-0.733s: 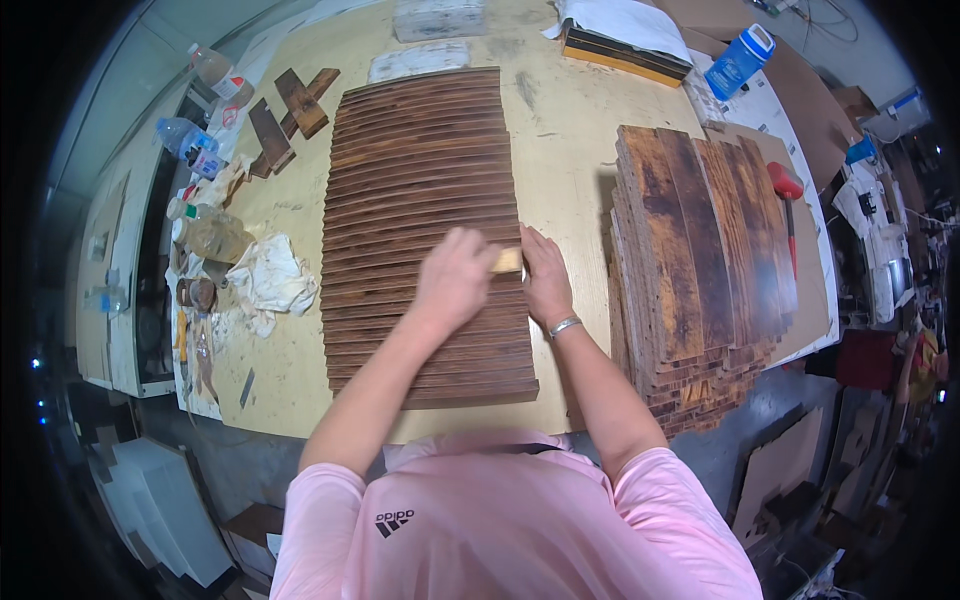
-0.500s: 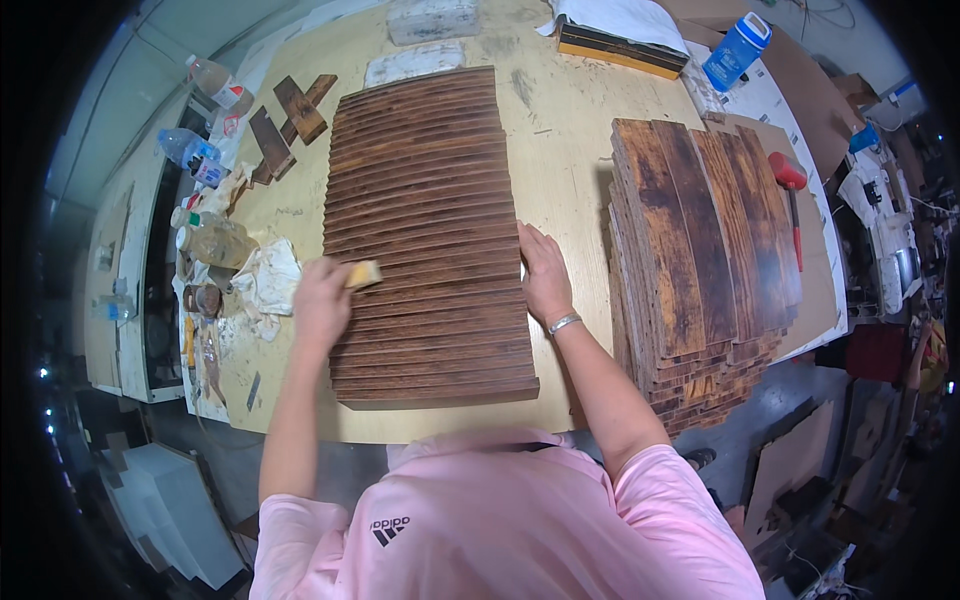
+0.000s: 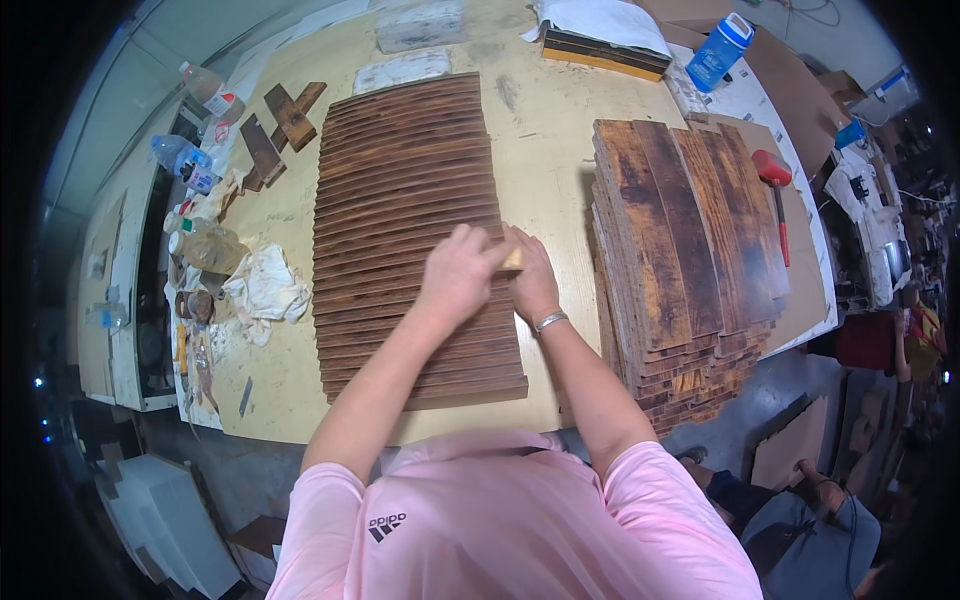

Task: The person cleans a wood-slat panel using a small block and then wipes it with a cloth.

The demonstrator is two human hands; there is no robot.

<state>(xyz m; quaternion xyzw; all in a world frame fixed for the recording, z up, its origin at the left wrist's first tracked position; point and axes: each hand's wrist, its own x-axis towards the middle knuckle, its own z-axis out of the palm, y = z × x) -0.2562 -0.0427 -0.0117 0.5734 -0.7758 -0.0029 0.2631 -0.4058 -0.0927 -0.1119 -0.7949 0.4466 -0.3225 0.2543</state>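
Observation:
Dark brown wooden boards [image 3: 400, 200] with a streaky grain lie in overlapping rows in front of me on the pale worktable. My left hand [image 3: 462, 272] is closed around a small yellow block [image 3: 513, 260], a sponge or something like it, at the boards' right edge. The motion blurs that hand a little. Right beside the block, my right hand [image 3: 535, 280] rests against the right side of the boards with its fingers stretched out; a metal bracelet [image 3: 550, 321] circles its wrist. Part of my right fingers is hidden behind the left hand and the block.
To the right stands a tall stack of browned boards [image 3: 665, 230] with a red mallet [image 3: 772, 170] beside it. Bottles [image 3: 215, 250], a white rag [image 3: 265, 285] and loose wood pieces [image 3: 290, 118] lie left. A blue bottle [image 3: 720, 52] stands far right; a person [image 3: 820, 540] is at lower right.
My left hand has carried the yellow block from the boards' left part across to their right edge, next to my right hand. A person in grey has come into view at lower right.

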